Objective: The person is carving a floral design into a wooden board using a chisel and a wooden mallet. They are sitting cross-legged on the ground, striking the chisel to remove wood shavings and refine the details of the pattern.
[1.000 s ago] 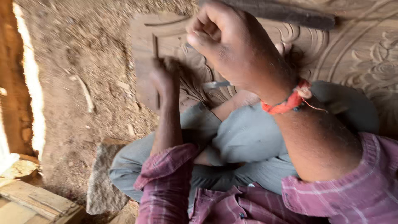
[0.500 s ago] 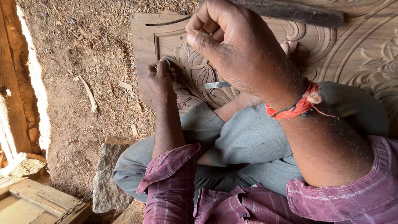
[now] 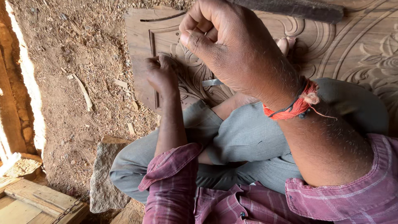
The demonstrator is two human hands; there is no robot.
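Right hand: I see my right hand (image 3: 232,45) raised close to the camera, curled into a fist around the end of a dark bar-shaped tool (image 3: 298,9) that runs off toward the upper right.
Left hand: my left hand (image 3: 159,74) rests low on the carved wooden panel (image 3: 365,45), fingers folded shut. It may be pinching a thin chisel, but from here I cannot tell what it grips.
Panel: it lies flat on the ground in front of my crossed legs, cut with scrolls, leaf shapes and curved bands. My left hand touches its near corner.
Metal strip: a small pale blade (image 3: 212,82) lies on the carving between the two hands.
Wrist: an orange thread band (image 3: 290,108) wraps my right wrist.
Ground: dirt strewn with wood chips (image 3: 83,91) beside the panel.
Stone: a grey block (image 3: 103,178) sits just beside my left knee.
Containers: I can make out only planks (image 3: 29,199) at the lower left corner, nothing that holds anything.
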